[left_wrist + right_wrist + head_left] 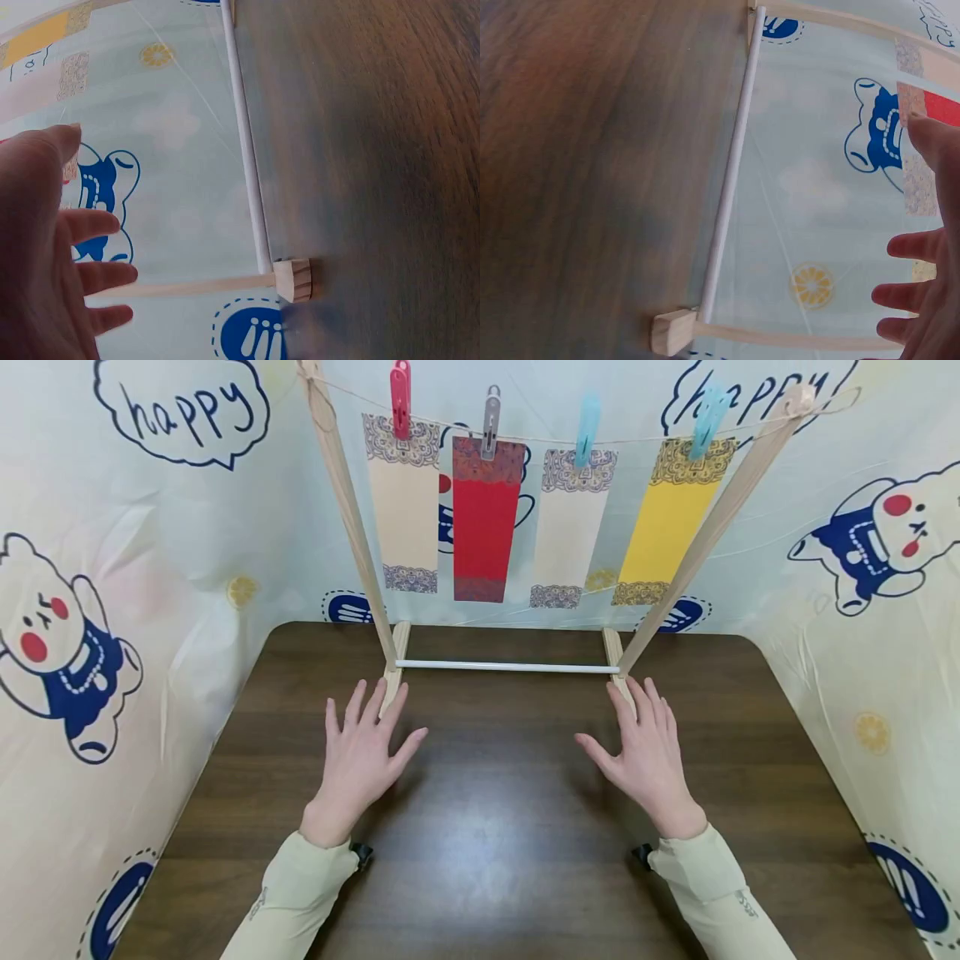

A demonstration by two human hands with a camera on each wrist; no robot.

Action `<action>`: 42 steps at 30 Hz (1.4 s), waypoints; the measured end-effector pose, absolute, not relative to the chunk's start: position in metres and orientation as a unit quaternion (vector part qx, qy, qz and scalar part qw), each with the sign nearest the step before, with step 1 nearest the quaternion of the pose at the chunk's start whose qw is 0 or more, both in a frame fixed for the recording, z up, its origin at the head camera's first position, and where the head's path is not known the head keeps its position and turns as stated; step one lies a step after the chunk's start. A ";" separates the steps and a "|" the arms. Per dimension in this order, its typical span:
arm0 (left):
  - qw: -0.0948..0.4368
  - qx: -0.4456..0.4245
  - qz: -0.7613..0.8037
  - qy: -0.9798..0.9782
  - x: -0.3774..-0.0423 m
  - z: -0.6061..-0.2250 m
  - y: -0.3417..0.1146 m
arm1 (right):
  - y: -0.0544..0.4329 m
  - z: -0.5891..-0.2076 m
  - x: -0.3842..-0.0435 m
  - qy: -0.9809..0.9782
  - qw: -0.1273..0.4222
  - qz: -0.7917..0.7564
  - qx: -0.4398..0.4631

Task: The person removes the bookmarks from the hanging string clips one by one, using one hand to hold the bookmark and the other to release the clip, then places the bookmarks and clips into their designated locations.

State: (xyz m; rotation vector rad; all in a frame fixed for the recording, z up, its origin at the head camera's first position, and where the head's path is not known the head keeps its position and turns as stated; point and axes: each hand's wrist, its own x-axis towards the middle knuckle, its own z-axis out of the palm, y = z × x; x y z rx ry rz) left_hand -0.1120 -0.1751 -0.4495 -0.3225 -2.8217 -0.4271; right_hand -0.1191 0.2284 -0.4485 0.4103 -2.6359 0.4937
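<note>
My left hand (363,760) and right hand (645,760) are both spread with fingers straight, holding nothing, over the table in front of a wooden rack. Fingertips of each overlap the rack's feet in the head view. A string (525,441) runs between the rack's two posts. From it hang a cream strip (408,518), a red strip (486,527), a white strip (570,531) and a yellow strip (667,531), all with lace-patterned ends. A red clothespin (401,402), a grey clothespin (491,422) and two light blue ones grip their top edges.
A white rod (506,667) joins the rack's posts low down, near the back edge of the dark wooden table (480,877). Behind and at both sides hangs a pale cloth (187,527) with cartoon prints. Wooden feet (294,280) stick forward under the posts.
</note>
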 end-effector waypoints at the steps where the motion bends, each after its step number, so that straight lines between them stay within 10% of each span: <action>1: 0.145 -0.114 -0.151 -0.971 -0.112 -0.450 -0.174 | 0.227 -0.447 -0.119 -0.946 0.219 0.185 0.152; 13: 0.302 -0.164 -0.233 -0.910 -0.116 -0.441 -0.167 | 0.208 -0.425 -0.129 -0.918 0.257 0.213 0.216; 42: 0.318 -0.171 -0.285 -0.888 -0.132 -0.421 -0.161 | 0.160 -0.355 -0.146 -0.889 0.258 0.237 0.295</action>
